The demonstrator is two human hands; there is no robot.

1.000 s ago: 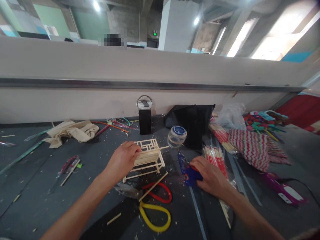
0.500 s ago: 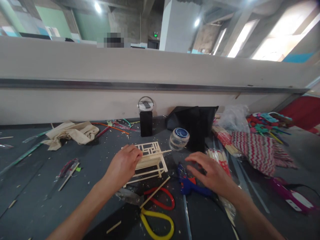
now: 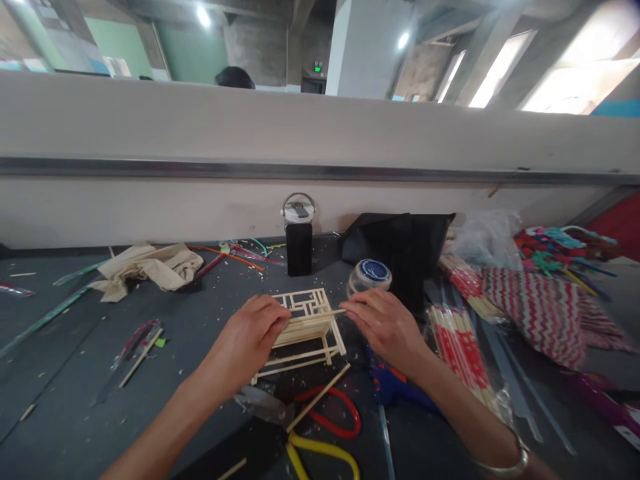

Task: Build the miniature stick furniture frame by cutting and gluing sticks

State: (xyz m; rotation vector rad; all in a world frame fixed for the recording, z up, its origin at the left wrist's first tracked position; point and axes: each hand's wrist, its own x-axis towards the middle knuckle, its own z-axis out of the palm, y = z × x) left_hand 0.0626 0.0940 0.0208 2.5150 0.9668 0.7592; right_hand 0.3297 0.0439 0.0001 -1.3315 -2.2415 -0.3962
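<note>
A black phone (image 3: pixel 299 250) stands before a white-lidded bottle (image 3: pixel 299 211).

Smooth wooden frame (image 3: pixel 306 329); matt cloth (image 3: pixel 146 265)

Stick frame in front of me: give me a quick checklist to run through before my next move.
1. Left hand gripping the thin stick: ok, fingers closed around its left part.
2. Right hand on the thin stick: ok, fingertips pinch its right end.
3. Glue gun out of hand: ok, it lies on the table below the right forearm.
4. Glue gun hot: cannot tell from the picture.
5. Space in front of the stick frame clear: not ok, the scissors lie close by with a loose stick across them.
6. Frame joints firmly glued: cannot tell, too small to see.
</note>
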